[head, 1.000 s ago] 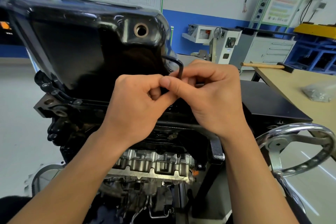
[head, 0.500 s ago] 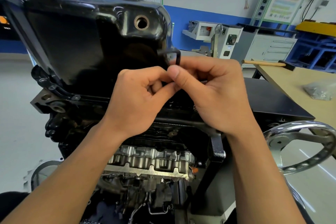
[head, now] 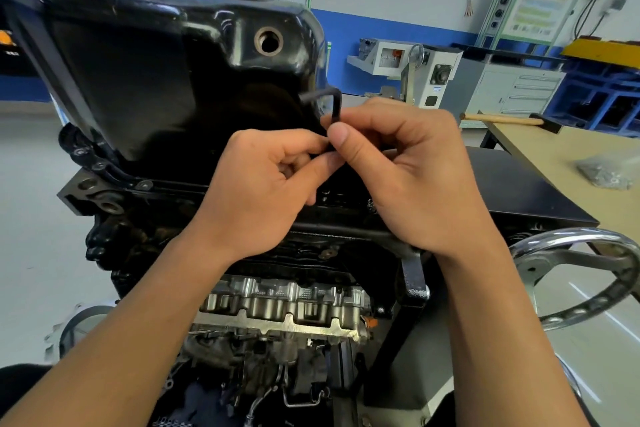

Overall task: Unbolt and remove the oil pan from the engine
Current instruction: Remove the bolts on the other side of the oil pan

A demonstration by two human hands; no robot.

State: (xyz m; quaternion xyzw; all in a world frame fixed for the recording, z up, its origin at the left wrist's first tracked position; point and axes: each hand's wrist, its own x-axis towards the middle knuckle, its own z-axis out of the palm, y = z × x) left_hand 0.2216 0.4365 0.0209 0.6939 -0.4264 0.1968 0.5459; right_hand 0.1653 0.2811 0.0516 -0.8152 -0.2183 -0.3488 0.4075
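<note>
Left hand (head: 256, 191) and right hand (head: 408, 180) pinch the hex key (head: 334, 100).

A tan, flat-topped wooden table (head: 561, 149) fills the right edge. On its far end lies a hammer with a pale wooden handle and a black head (head: 502, 120), handle pointing left. Nearer, and well apart from it, lies a crumpled clear plastic bag of small metal parts (head: 604, 172). Just beside the table's left edge sits a flat black metal plate (head: 519, 184) — whether the two touch cannot be told. A black steel stand (head: 388, 350) with a chrome handwheel (head: 568, 236) carries the black-and-silver engine (head: 277, 302) above the pale grey floor (head: 31, 218). Against the far wall stand a white drawer cabinet (head: 519, 90) and a blue steel rack (head: 606, 104).
</note>
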